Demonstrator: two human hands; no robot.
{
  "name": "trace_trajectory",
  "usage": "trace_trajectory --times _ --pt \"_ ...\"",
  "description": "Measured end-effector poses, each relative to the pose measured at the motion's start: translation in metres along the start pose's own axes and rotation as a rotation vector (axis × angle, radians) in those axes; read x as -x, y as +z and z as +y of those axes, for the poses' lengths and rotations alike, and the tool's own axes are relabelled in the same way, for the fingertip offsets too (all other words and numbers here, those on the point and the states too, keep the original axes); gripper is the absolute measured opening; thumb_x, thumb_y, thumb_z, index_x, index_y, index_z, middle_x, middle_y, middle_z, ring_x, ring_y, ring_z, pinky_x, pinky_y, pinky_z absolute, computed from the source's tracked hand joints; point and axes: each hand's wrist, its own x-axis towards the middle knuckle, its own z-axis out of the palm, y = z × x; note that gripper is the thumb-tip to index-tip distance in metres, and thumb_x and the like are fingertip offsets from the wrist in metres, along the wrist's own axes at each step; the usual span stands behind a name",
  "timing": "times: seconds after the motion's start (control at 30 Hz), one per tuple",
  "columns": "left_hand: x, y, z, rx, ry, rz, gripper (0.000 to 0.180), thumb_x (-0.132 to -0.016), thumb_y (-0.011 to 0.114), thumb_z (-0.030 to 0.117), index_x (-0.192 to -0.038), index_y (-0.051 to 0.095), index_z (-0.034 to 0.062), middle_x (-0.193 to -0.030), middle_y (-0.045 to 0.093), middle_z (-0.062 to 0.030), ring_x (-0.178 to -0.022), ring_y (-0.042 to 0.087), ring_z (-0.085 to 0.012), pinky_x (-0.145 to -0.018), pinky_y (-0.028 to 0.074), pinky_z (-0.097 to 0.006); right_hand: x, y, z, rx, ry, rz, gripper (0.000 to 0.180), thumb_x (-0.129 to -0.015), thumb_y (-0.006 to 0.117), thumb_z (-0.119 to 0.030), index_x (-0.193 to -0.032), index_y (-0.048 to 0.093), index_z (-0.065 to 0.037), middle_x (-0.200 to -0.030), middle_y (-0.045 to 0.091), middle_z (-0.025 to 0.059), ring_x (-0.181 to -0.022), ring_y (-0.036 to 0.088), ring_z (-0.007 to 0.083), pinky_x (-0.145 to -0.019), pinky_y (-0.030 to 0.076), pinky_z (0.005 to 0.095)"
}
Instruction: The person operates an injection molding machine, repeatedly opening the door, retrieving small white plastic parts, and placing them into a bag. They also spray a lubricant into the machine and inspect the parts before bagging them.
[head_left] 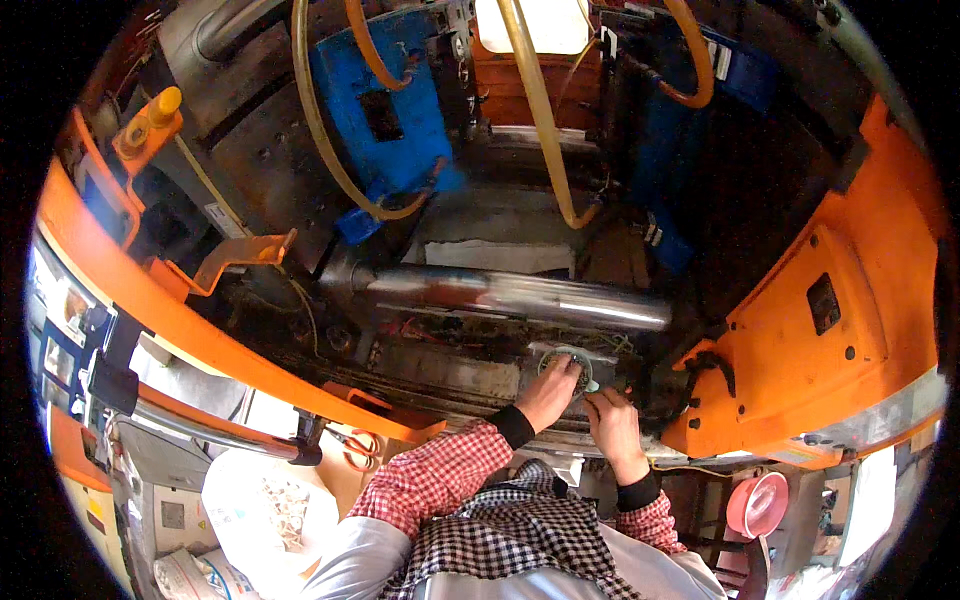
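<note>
Both my hands reach into the open bay of an orange moulding machine (pixel 800 340). My left hand (pixel 548 392) grips a small round grey-white moulded part (pixel 566 364) from below. My right hand (pixel 612 420) touches the same part at its lower right edge, fingers curled; a small pale bit sticks out between thumb and finger. The part sits just under a shiny steel tie bar (pixel 520 296) that runs across the bay. Red checked sleeves with black cuffs cover my forearms.
Blue mould plates (pixel 385 110) stand behind the bar, with yellow and orange hoses (pixel 535 90) looping down. An orange guard rail (pixel 200 330) curves at left. Orange-handled scissors (pixel 355 445) and a white bag (pixel 265 510) lie lower left; a pink bowl (pixel 757 503) lower right.
</note>
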Motion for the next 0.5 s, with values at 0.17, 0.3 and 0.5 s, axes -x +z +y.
trace_trajectory --times 0.17,0.3,0.5 --pt "0.004 0.015 -0.007 -0.092 0.065 0.057 0.028 -0.075 0.048 0.000 -0.101 0.053 -0.0070 -0.108 0.050 -0.0243 -0.105 0.047 -0.0376 -0.090 0.042 -0.041 -0.029 -0.009 -0.009 -0.118 -0.046 0.076 0.010 -0.076 0.059 -0.001 -0.085 0.062 0.000 -0.081 0.059 0.0162 -0.072 0.059 0.0344 -0.061 0.049 0.0391" --pt "0.009 0.001 -0.004 -0.072 0.073 0.190 0.031 -0.074 0.049 -0.003 -0.104 0.053 -0.0061 -0.111 0.048 -0.0223 -0.105 0.045 -0.0362 -0.091 0.041 -0.040 -0.081 -0.019 -0.042 -0.295 -0.118 0.190 0.016 -0.080 0.054 0.004 -0.095 0.060 0.004 -0.085 0.061 0.0193 -0.077 0.062 0.0335 -0.066 0.049 0.0343" --pt "0.054 -0.067 0.010 0.132 -0.055 0.293 0.037 -0.071 0.050 -0.006 -0.107 0.051 -0.0020 -0.110 0.049 -0.0184 -0.103 0.047 -0.0373 -0.089 0.041 -0.041 -0.252 0.046 -0.092 -0.463 -0.245 0.339 0.037 -0.082 0.041 0.008 -0.116 0.052 -0.001 -0.111 0.055 0.0204 -0.105 0.051 0.0355 -0.090 0.040 0.0401"
